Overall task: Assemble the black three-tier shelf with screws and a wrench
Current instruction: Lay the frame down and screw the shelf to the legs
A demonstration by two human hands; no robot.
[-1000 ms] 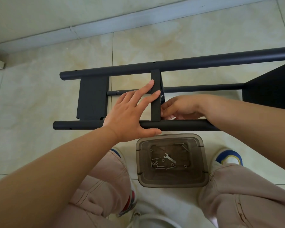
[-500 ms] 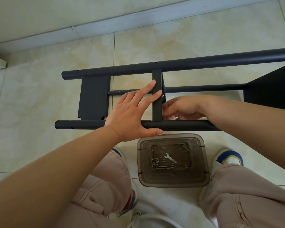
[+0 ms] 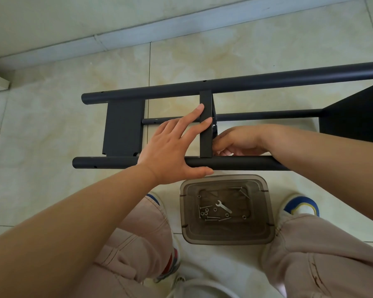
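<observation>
The black shelf frame lies on its side on the tile floor, with a far tube (image 3: 267, 79) and a near tube (image 3: 108, 162). The middle shelf panel (image 3: 206, 145) stands edge-up between them. My left hand (image 3: 170, 151) lies flat, fingertips pressing that panel's edge and thumb resting along the near tube. My right hand (image 3: 237, 140) is tucked against the panel's right side just above the near tube, fingers curled; anything they pinch is hidden. A small silver wrench (image 3: 224, 207) and several screws (image 3: 211, 218) lie in a smoky plastic container (image 3: 226, 237).
Another shelf panel (image 3: 123, 127) sits near the frame's left end and a third (image 3: 353, 121) at the right edge. A thin rod (image 3: 267, 115) runs behind my hands. The container stands between my knees and shoes. A wall skirting runs along the top.
Both hands stay at the middle panel. My left fingers have shifted very slightly on its edge; the frame has not moved.
</observation>
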